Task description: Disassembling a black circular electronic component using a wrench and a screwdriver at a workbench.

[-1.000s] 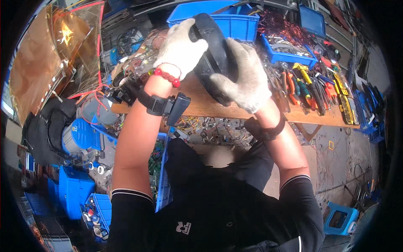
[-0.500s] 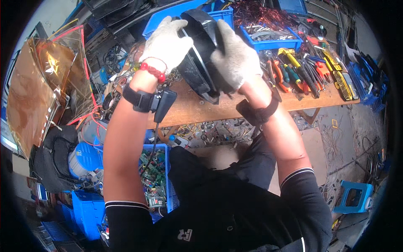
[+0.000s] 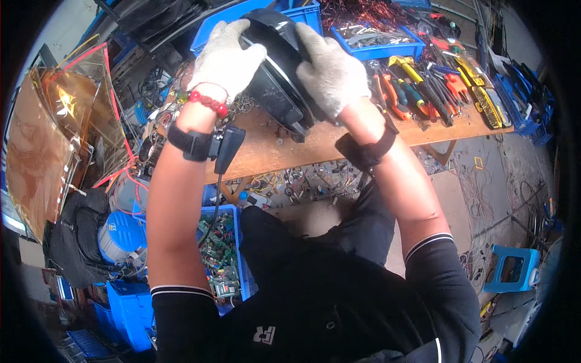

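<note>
As our left hand and right hand clamp opposite sides of one black casing, over the surface left of the hand tools, we judge: step, handling; next move, calling for two firm grips.

We've got an off-white fabric glove on the L hand & a matching one on the R hand, its fabric a bit greyer. Above the L glove we wear a red bracelet w/ chunky round beads, then a blk wrist strap w/ a boxy blk module & thin blk cable. R wrist has a wide blk band w/ a dark block. Our shirt is blk, short-slv'd, w/ white stripes at both cuffs, a pale chest logo & a small dark button. Trousers = blk too.
</note>
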